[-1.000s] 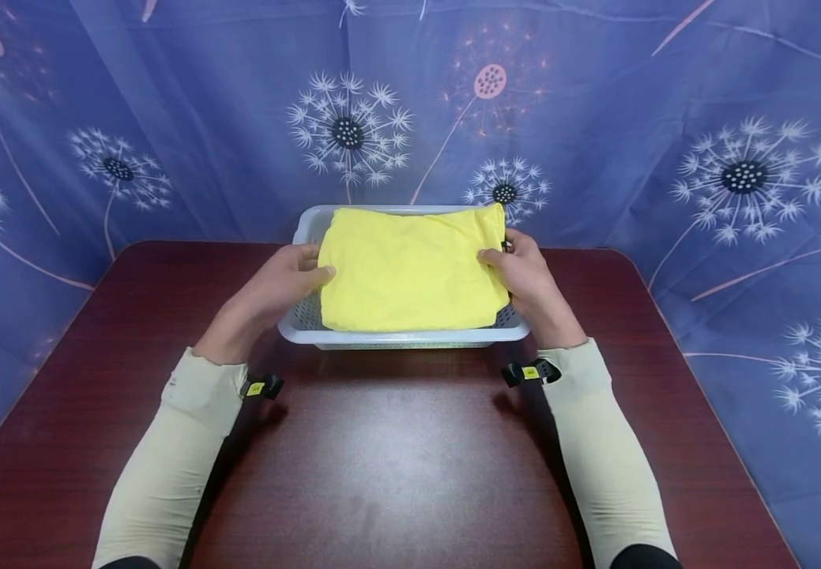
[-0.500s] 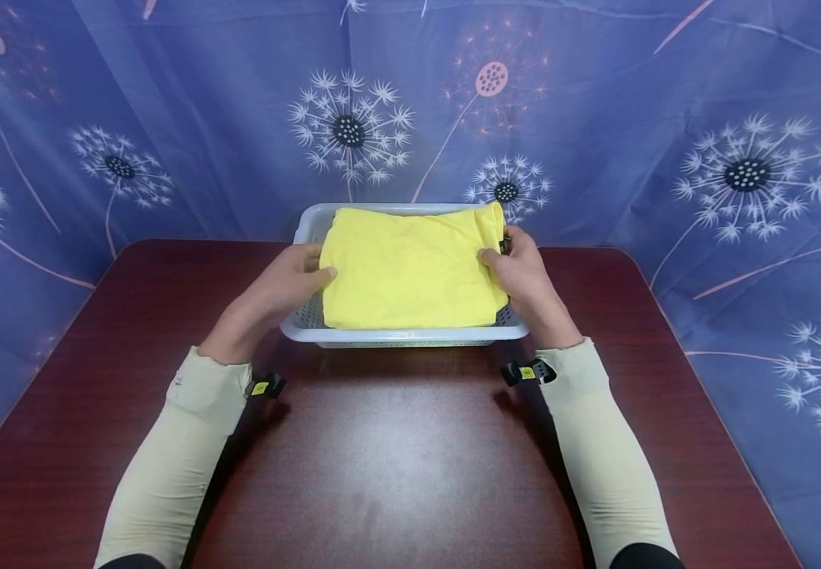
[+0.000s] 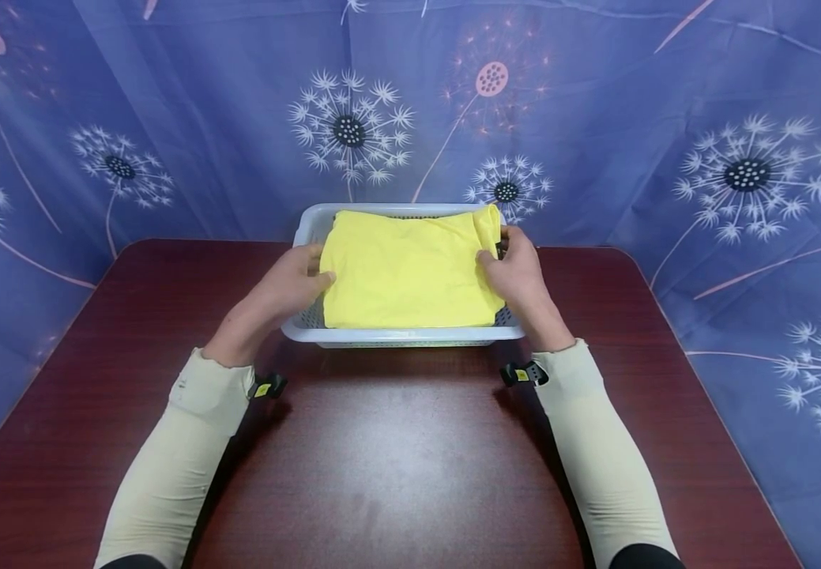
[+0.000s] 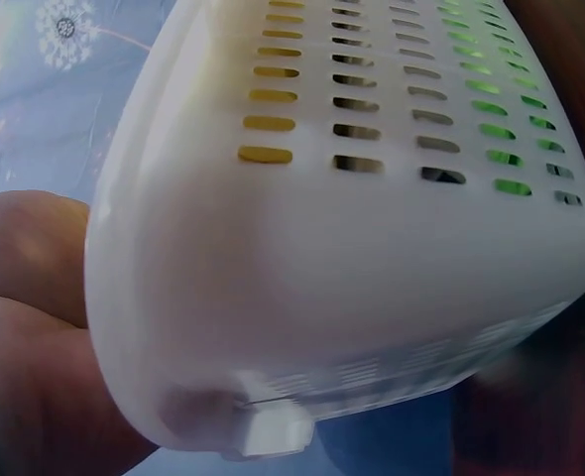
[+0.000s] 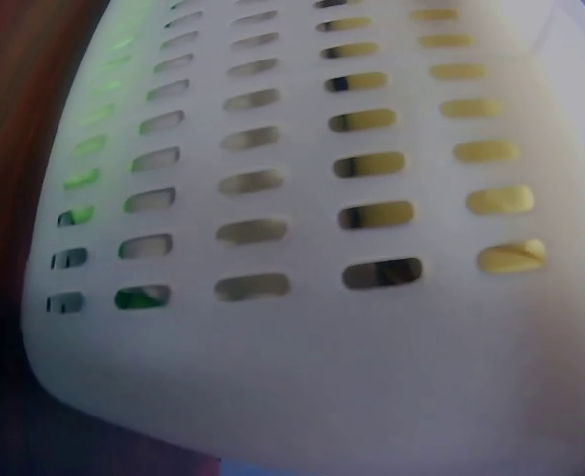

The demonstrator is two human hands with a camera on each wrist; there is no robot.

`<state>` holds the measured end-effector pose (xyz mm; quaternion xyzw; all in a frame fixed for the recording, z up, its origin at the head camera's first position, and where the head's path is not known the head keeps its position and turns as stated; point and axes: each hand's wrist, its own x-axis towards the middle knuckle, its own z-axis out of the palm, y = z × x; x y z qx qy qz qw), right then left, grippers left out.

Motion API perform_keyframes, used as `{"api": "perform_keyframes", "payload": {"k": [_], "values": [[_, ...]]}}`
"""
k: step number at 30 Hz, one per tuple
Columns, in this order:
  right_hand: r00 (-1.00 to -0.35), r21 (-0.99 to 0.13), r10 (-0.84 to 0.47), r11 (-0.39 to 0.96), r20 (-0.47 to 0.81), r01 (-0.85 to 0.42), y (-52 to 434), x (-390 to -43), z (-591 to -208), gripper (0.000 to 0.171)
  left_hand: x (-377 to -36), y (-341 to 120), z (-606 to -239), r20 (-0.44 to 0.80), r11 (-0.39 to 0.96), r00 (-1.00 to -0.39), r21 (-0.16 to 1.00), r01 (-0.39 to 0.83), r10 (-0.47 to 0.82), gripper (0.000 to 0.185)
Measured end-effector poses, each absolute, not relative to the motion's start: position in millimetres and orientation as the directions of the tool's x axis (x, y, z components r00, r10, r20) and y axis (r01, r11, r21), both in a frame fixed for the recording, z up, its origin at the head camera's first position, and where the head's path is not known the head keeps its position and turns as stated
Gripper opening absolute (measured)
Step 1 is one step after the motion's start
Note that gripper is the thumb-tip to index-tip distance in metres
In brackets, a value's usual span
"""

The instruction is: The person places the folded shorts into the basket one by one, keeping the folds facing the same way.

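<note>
A folded yellow cloth point(image 3: 410, 273) lies in a pale, slotted plastic basket point(image 3: 410, 335). At its left edge is my left hand point(image 3: 288, 278), the thumb on top of the fabric and the fingers partly hidden beside it. My right hand point(image 3: 520, 273) pinches the right edge, its thumb on a raised fold. A small black patch shows by the right fingers. The left wrist view shows the basket wall point(image 4: 322, 228) close up, with part of my left hand point(image 4: 35, 337) past its rim. Yellow, green, grey and dark colours show through the slots in the right wrist view's basket wall point(image 5: 273, 377).
The basket stands at the back of a dark reddish-brown table point(image 3: 396, 458). Behind it hangs a blue curtain point(image 3: 225, 118) printed with dandelions, close to the table's back edge. Bare tabletop lies in front of the basket and to both sides.
My right hand has shifted slightly left, bringing the cloth's right edge inward. The cloth's upper edge sits a little lower in the basket. My left hand has barely moved.
</note>
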<state>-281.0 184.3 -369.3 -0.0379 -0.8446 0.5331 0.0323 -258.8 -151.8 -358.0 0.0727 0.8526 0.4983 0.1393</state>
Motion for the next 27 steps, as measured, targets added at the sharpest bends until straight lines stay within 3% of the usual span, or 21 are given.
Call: {"api": "perform_keyframes", "payload": {"k": [15,27], "values": [[-0.979,-0.768,0.083,0.633,0.188,-0.094,184.2,-277.5,-371.3,0.06,-256.0,-148.9,-356.8,-0.15,0.553,-0.962,0.833,0.002,0.229,0.047],[-0.967,-0.717,0.078,0.686,0.244,-0.125,184.6,-276.2,-370.7,0.059,-255.1,-147.8,-356.4,-0.132,0.596,-0.964,0.802,0.033,0.232,0.047]]}}
